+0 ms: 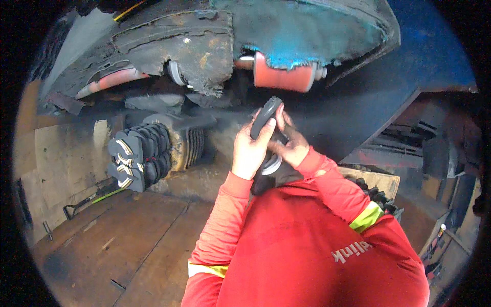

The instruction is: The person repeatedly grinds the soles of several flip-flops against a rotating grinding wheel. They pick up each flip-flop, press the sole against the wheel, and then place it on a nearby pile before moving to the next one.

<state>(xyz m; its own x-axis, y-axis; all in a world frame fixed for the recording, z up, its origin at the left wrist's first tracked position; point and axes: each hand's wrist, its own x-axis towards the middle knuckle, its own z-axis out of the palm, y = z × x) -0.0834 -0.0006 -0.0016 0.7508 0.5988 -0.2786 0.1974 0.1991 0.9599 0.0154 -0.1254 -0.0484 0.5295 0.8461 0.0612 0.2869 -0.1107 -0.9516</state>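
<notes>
Both hands hold a dark flip-flop (264, 120), tilted on edge in front of the machine. My left hand (248, 148) closes round its near left side, with the thumb along the sole. My right hand (291, 142) grips it from the right with bent fingers, partly hidden behind the flip-flop. Just beyond and above is a red abrasive roller (284, 74), apart from the flip-flop. A curved pale-and-dark piece (271, 163) shows below my hands; I cannot tell what it is.
Stacked flip-flops (130, 156) with striped straps stand on the left. A ragged, dust-covered hood (174, 41) hangs over the rollers; a second red roller (115, 81) shows at left. On the right, a box (391, 181) holds dark pieces. A blue panel (409, 56) rises behind.
</notes>
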